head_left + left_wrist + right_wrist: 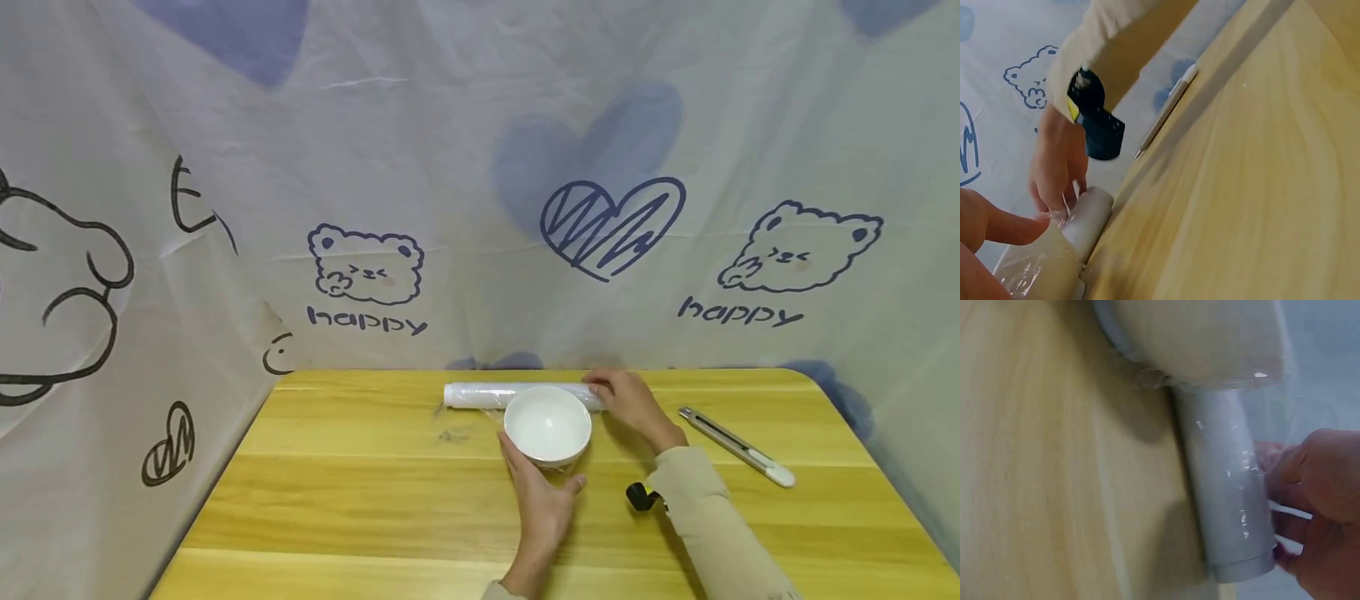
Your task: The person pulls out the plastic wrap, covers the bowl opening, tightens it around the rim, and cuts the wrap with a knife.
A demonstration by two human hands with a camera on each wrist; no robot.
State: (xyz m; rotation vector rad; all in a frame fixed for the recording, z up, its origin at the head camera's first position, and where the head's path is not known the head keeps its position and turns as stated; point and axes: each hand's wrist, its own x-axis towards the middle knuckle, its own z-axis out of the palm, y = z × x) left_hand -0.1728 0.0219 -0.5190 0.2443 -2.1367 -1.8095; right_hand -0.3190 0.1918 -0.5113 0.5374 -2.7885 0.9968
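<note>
In the head view a white bowl (547, 423) faces up, with clear plastic film stretched around it and wrinkled below its rim. My left hand (543, 504) cups the bowl from the near side, fingers along its left and thumb toward its right. Behind the bowl lies a white roll of cling film (480, 395), film running between the two. My right hand (633, 408) grips the roll near its right end. The right wrist view has the right hand's fingers (1288, 465) along the roll's far side, partly hidden behind it. Film over the bowl (1041, 272) shines in the left wrist view.
A utility knife (738, 446) lies to the right on the wooden table (337, 500). A small black device (641, 497) sticks out from the right sleeve (701, 500). A printed cloth (465, 167) hangs behind the table's back edge.
</note>
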